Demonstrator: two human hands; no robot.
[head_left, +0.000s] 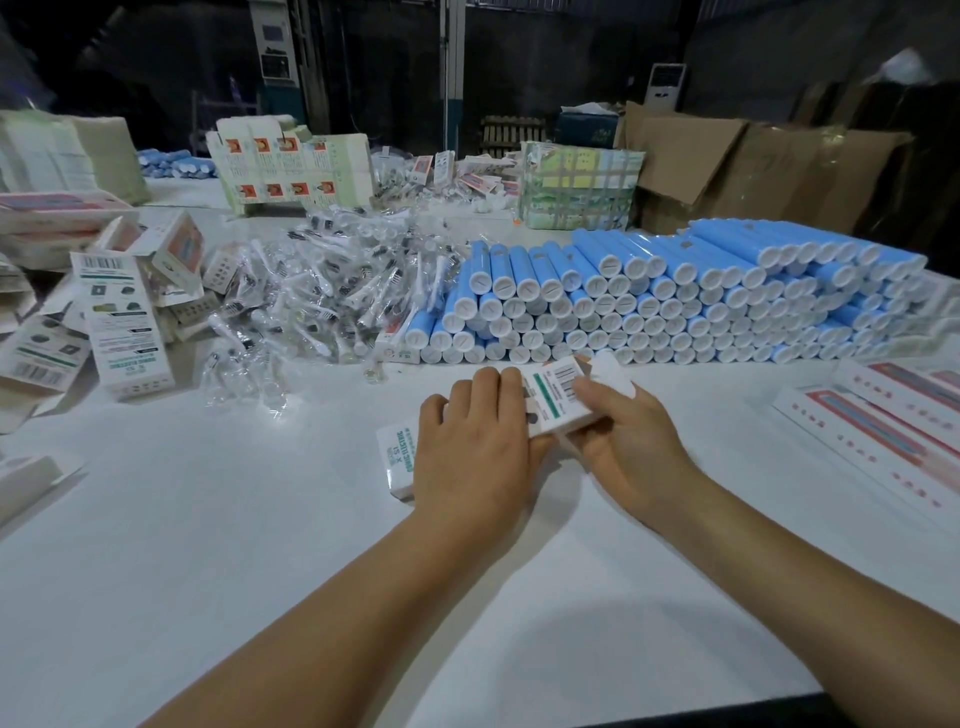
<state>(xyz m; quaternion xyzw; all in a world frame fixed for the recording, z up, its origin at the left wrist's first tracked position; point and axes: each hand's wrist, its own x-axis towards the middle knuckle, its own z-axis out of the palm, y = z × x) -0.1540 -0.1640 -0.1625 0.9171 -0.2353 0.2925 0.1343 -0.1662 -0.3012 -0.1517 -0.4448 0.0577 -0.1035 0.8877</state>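
**Carton held in both hands at centre of frame**

One white printed carton (551, 396) lies low over the table (249, 530) just right of the frame's centre, slanted so that its lettered end points toward the lower left and its barcoded end toward the upper right. The lettered end touches or nearly touches the table; which of the two cannot be told.

The left hand (470, 452) lies across the middle of the carton, palm down. Its fingers (485, 387) are close together and curled over the far edge, gripping the carton from above.

The right hand (631, 441) holds the barcoded end, thumb on the printed top face and the remaining fingers tucked beneath, mostly hidden. A white end flap (612, 371) stands open just above this hand.

Surroundings, all on the same table:
- A long stack of blue tubes (675, 291) with white end caps runs across the centre right, just behind the carton.
- A loose pile of clear-bagged brush heads (322, 280) lies at centre left, touching the tube stack.
- Filled and tumbled cartons (122, 322) sit at the left edge.
- Flat, unfolded cartons (883, 421) lie at the right edge.
- A taped bundle (576, 192) stands behind the tubes.

Brown cardboard boxes (753, 166) stand at upper right.
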